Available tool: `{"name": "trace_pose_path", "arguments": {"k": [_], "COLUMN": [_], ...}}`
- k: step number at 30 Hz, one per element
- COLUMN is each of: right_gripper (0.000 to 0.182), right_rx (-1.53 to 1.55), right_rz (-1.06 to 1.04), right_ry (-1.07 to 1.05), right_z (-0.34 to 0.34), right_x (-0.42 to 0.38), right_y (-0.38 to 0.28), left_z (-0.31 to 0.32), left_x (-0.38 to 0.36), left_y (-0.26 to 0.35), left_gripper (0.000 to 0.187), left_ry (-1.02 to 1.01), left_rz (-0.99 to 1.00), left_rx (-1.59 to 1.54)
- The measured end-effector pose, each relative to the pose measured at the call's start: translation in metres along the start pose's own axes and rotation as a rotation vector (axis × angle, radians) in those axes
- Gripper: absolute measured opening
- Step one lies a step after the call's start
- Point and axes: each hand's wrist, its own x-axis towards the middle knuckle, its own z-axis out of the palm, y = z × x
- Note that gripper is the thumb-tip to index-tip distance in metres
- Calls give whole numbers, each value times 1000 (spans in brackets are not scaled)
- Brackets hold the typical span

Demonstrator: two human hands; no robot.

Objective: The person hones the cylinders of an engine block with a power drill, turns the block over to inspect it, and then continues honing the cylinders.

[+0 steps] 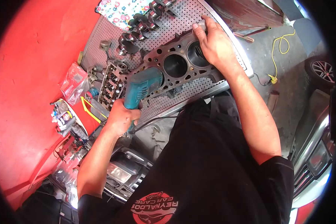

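— What's that person working on from where you stand?

— An engine block (175,65), dark grey and greasy, lying on a perforated metal table (198,22). Its top face is up, with round cylinder bores open and a ring of small bolt holes around them. It sits about mid-table, running from near-left to far-right.

— And the hands?

— The left hand (120,117) has its fingers wrapped tight around the grip of a teal power drill (140,87), whose nose points at the near-left end of the block. The right hand (212,43) lies on the far-right end of the block, fingers pressed together and curled over the edge, palm covering part of a bore.

— Anything holding other bits?

— The table itself carries a crankshaft (142,24) along its far-left side, partly resting near a flowered cloth (119,9). To the left of the drill stands a cylinder head (112,84) with small parts in it. Further left, on the red surface (30,74), there's a clear plastic bag (74,82) with something reddish inside, and a cluster of small bottles (61,115).

— What can't you make out?

— The drill's bit is hidden behind its body, so I can't tell whether it touches the block. The bottle labels are too small to read. A dark car (317,149) on the right is cut off at the edge.
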Motion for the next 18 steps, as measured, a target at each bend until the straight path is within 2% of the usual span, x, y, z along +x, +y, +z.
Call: {"name": "trace_pose_path", "arguments": {"k": [9, 18], "right_gripper": [60, 59], "right_rx": [11, -9], "right_rz": [32, 26], "right_ry": [-27, -23], "right_z": [-3, -4], "right_x": [5, 4], "right_y": [-2, -3], "left_z": [-1, 5], "left_x": [2, -16], "left_y": [-6, -6], "left_gripper": [16, 18], "left_ry": [-2, 85], "left_rz": [0, -28], "left_rx": [62, -107]}}
